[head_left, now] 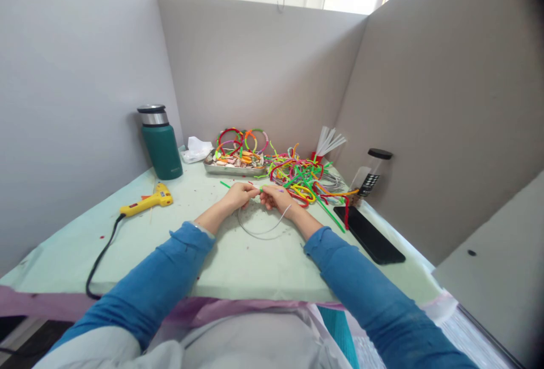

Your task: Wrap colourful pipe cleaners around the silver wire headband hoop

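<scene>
Green strip is pinched by left hand and right hand, both grips narrow, its length lying crosswise before the metal tray.

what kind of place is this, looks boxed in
Probably a craft workstation in a partitioned cubicle: grey panels stand around the table, which holds a yellow glue gun and a heap of bright, fuzzy pipe cleaners.

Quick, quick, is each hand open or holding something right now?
Left hand: closed, holding a green strip.
Right hand: closed, fingers apparently on the same strip; the exact grip is hidden.
</scene>
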Demonstrator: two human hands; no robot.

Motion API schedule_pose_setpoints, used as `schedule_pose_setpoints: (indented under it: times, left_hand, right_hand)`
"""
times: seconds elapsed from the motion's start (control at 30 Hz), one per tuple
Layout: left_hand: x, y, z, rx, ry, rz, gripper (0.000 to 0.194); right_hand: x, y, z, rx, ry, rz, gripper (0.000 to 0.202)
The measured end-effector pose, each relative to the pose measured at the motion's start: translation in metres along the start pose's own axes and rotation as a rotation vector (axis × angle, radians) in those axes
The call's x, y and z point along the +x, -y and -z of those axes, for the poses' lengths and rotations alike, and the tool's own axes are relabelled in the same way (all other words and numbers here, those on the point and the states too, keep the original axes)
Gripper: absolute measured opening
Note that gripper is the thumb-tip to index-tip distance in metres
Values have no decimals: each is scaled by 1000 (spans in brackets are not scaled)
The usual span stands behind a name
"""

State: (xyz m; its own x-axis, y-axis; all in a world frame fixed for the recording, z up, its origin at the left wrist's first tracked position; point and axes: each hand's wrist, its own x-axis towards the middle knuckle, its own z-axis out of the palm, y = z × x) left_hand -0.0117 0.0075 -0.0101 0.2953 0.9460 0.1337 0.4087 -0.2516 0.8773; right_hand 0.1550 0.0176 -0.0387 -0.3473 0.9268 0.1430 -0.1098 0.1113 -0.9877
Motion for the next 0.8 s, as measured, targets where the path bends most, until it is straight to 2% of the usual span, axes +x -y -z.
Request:
schedule_pose_setpoints:
  times: [0.4, 0.8]
  left_hand:
    - [3, 3, 0, 14, -24, -17, 38]
    - [8, 7, -1, 31, -178, -37, 36]
  right_hand:
    - [-1, 1, -1, 6, -5, -9, 32]
    - [-3, 4, -2, 15, 5, -2, 33]
